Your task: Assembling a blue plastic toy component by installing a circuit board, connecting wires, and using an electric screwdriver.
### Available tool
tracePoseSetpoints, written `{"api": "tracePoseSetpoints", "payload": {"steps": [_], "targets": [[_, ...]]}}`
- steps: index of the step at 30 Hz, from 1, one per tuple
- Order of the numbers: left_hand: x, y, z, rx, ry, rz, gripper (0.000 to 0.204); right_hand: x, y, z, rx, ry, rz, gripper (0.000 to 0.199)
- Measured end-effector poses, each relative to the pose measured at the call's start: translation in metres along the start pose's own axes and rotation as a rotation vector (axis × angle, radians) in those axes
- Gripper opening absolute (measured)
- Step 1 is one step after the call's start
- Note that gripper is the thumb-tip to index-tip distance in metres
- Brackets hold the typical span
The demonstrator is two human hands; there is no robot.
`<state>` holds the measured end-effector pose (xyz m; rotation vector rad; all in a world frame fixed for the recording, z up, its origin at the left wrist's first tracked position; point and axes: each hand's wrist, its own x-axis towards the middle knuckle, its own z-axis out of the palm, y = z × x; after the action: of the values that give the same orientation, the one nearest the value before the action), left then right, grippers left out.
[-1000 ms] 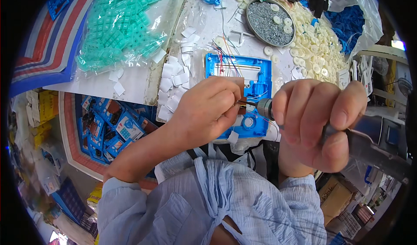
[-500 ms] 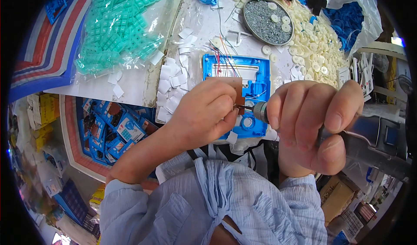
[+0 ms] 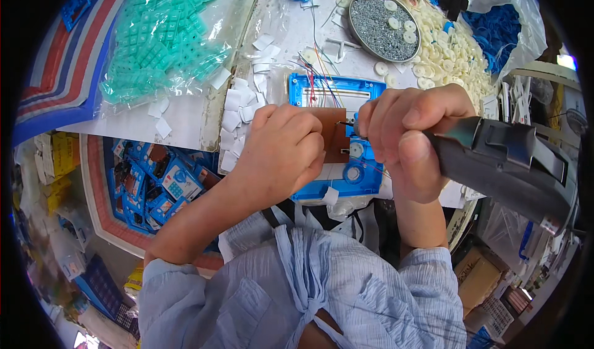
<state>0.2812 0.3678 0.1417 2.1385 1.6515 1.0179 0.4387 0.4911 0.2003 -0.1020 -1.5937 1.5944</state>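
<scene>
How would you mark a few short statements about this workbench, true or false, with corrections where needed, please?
1. The right grip holds a dark power tool. True.
2. The left grip is at the left side of the brown board. True.
3. The tool's bit points away from the brown board. False: the bit points toward it.
4. The brown board lies well apart from the blue casing. False: it is over the blue casing.
5. A heap of cream discs lies beside the round dish of small metal pieces. True.
6. The green pieces lie right of the blue casing. False: the green pieces lie to its left.
</scene>
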Motion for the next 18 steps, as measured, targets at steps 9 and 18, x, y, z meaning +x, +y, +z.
{"api": "tracePoseSetpoints", "payload": {"steps": [9, 18], "targets": [[0.0, 0.002, 0.0, 0.009, -0.017, -0.039, 0.013, -0.003, 0.003, 0.003, -0.013, -0.008, 0.013, 0.025], [0.002, 0.003, -0.002, 0.004, -0.014, -0.047, 0.012, 0.001, -0.011, 0.008, -0.258, -0.01, 0.2, 0.033]]}}
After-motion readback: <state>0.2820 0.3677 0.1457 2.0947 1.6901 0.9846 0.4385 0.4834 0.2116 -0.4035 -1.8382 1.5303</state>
